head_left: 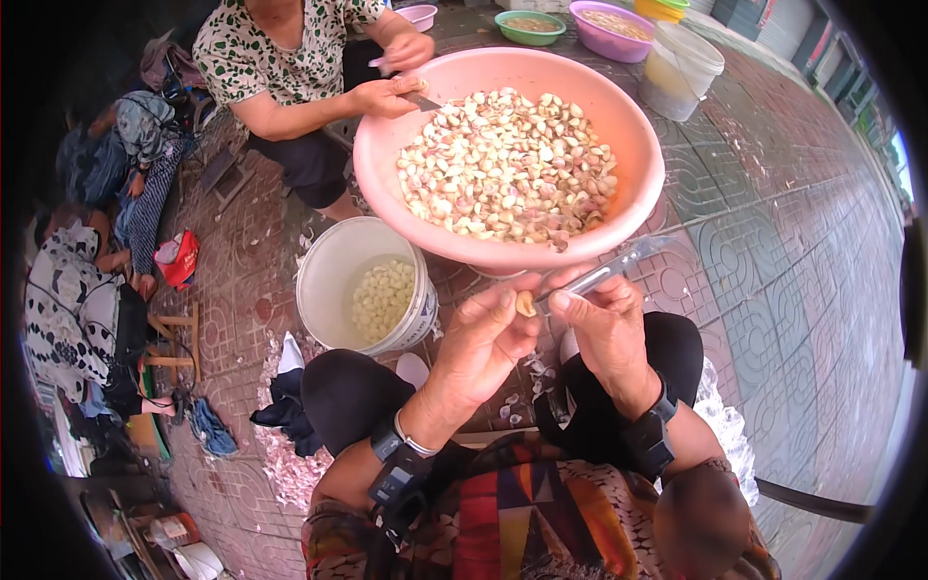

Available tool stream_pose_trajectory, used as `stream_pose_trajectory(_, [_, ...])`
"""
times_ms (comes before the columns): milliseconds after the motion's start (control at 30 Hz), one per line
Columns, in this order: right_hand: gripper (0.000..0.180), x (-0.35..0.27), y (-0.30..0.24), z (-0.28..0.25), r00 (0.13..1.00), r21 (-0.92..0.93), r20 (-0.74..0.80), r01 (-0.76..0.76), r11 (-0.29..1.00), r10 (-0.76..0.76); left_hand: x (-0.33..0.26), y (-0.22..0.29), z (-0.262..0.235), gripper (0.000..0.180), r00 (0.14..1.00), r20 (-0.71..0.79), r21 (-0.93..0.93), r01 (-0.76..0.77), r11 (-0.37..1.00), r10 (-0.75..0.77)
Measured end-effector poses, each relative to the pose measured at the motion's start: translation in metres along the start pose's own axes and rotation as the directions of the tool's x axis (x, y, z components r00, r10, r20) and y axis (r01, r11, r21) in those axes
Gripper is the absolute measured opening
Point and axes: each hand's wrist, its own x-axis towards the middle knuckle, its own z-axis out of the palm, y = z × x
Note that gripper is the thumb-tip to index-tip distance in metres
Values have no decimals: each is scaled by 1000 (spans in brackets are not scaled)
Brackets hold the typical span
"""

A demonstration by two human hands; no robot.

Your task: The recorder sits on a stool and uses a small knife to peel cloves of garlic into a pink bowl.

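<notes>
My left hand (pixel 483 333) pinches a pale garlic clove (pixel 526 304) between thumb and fingertips, above my lap. Close beside it, my right hand (pixel 614 324) is closed on a small knife (pixel 604 272), its one end at the clove and the other pointing up to the right. Just beyond both hands stands a large pink basin (pixel 633 208) heaped with garlic cloves (pixel 507 164), some with purplish skin on. Left of my hands, a white bucket (pixel 319 280) holds pale peeled cloves (pixel 384 298).
Across the basin a person holds another knife (pixel 422 100) over its rim. A whitish bucket (pixel 681 70), a purple basin (pixel 611 29) and a green basin (pixel 530 29) stand at the back right. Peelings (pixel 295 464) litter the paving on the left. More people sit at far left.
</notes>
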Motion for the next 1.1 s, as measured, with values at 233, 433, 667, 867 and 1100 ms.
stream_pose_trajectory(233, [14,-5,-3,-2,1000,-35,-18,-5,999,4,-6,-4,12,35,999,-33,212,11,977,-4])
stream_pose_trajectory(433, [13,-1,-7,-5,990,-114,-138,24,993,-40,-5,-4,9,35,994,27,402,-110,909,108])
stream_pose_trajectory(667, [17,6,-6,-15,982,-191,-175,39,981,-73,-5,0,7,32,989,68,205,-142,969,130])
stream_pose_trajectory(867, [18,1,-7,-13,995,-183,-69,56,982,-69,-4,1,14,35,998,-40,233,-41,972,52])
stream_pose_trajectory(1100, [20,1,-9,-4,1000,-161,16,7,987,-4,-1,-1,8,30,955,69,744,-242,622,289])
